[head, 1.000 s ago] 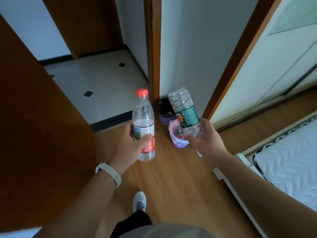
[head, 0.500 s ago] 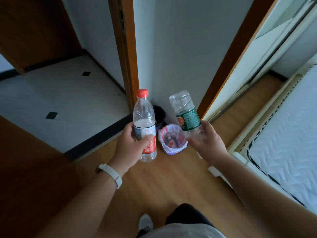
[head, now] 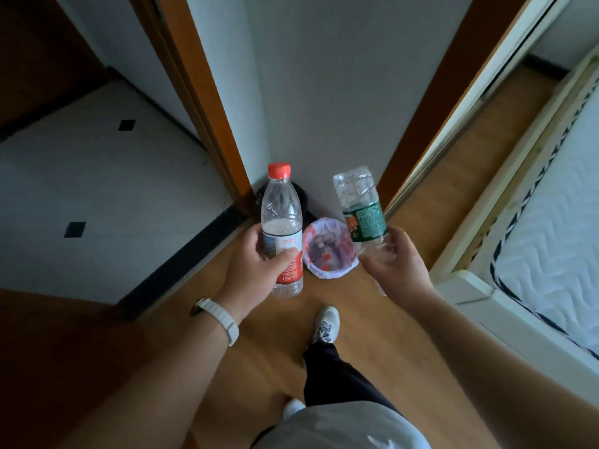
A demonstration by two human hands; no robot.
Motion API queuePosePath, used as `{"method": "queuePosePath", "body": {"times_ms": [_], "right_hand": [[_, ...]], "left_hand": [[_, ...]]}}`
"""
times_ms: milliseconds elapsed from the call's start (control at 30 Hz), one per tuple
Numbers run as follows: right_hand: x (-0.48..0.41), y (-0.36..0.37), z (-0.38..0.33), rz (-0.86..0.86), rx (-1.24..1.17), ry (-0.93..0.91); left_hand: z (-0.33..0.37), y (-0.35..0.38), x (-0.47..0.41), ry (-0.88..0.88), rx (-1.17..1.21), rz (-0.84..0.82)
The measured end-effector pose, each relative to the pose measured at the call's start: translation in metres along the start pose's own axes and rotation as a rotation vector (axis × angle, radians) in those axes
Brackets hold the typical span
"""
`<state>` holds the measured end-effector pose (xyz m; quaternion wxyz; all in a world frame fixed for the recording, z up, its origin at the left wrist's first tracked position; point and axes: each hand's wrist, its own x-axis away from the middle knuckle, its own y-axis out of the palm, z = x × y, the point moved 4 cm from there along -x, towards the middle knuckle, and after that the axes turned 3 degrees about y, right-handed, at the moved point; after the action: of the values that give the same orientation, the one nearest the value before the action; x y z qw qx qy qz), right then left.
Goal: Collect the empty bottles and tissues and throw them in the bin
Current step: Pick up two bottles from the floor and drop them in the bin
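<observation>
Bottles in both grips: your left hand [head: 256, 267] wraps the red-capped bottle [head: 282, 228], your right hand [head: 393, 265] pinches the green-label bottle [head: 361, 212] inverted. Both hover beside the lined bin [head: 327, 272] on the floor, not dropped yet. Tissues aren't visible.

The wooden floor [head: 372, 335] carries a small bin [head: 327, 254] lined with a white bag, standing near the wall corner. Just behind the bin sits a dark bin [head: 303, 197], mostly hidden. A white sneaker [head: 325, 324] is planted on the boards below the lined bin.
</observation>
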<state>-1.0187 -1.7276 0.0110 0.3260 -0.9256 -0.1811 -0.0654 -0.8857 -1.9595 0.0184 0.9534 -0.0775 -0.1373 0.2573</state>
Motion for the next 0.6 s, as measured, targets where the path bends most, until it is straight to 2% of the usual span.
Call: {"method": "queuePosePath", "body": {"times_ms": [367,600], "right_hand": [[-0.143,0.024,0.034,-0.059,-0.010,0.130],[-0.196,0.075,0.093,-0.086,0.012,0.223]], "left_hand": [[-0.021,0.052,-0.147,-0.148,-0.061,-0.095],[-0.098,0.079,-0.223,-0.262,-0.106,-0.161]]}}
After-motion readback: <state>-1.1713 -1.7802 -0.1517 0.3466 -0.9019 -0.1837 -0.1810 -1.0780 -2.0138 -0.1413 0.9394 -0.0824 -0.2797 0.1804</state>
